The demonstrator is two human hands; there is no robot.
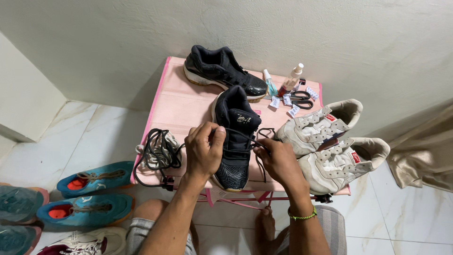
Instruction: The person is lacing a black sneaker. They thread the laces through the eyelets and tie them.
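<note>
Black mesh and a patterned rubber toe make up the sneaker (235, 141) we are working on; it lies on the pink fabric stand (177, 106) with its toe towards us. Our left hand (204, 150) curls around the shoe's left side, thumb and fingers closed on the upper near the eyelets. Our right hand (278, 160) is pinched shut on the thin black lace (262, 137), which loops out from the shoe's right side. A green beaded band (302, 216) circles that wrist.

Its glossy black mate (222, 71) lies across the back of the stand. A tangle of dark and pale laces (158, 152) sits at the left edge. 2 scuffed cream sneakers (330, 141) without laces lie at the right, just beside our right hand. Behind them we see 2 small spray bottles (283, 82), black scissors (301, 98) and little white packets (283, 100). On the marbled tile floor (89, 137), 2 teal sneakers (92, 193) with orange linings lie at the left.
</note>
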